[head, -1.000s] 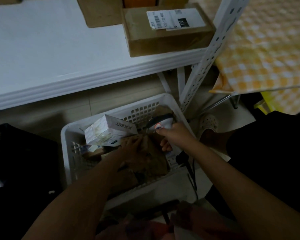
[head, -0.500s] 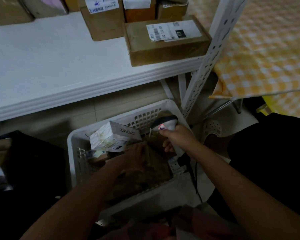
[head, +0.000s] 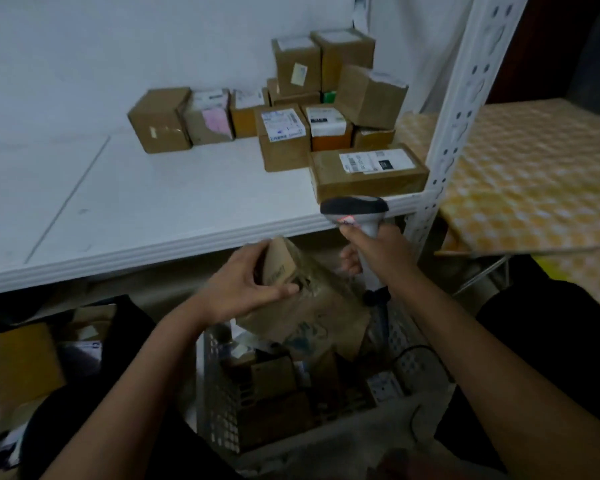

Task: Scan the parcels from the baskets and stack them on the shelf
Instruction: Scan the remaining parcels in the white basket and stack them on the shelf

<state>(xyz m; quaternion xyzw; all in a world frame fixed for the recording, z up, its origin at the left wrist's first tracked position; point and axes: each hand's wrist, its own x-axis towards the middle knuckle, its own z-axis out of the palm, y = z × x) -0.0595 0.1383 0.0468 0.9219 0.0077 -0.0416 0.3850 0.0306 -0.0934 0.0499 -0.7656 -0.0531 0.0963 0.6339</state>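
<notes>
Left hand [head: 243,289] grips a brown parcel [head: 302,299] above the white basket [head: 219,393] — right hand [head: 378,251] is wrapped round the scanner [head: 355,211] handle, just right of it, below the shelf [head: 153,209] edge.

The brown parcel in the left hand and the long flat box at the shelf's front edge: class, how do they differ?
The brown parcel is held tilted above the white basket by the left hand; the long flat box lies level on the shelf. The box shows a white barcode label on top; no such label shows on the parcel. Both are brown.
</notes>
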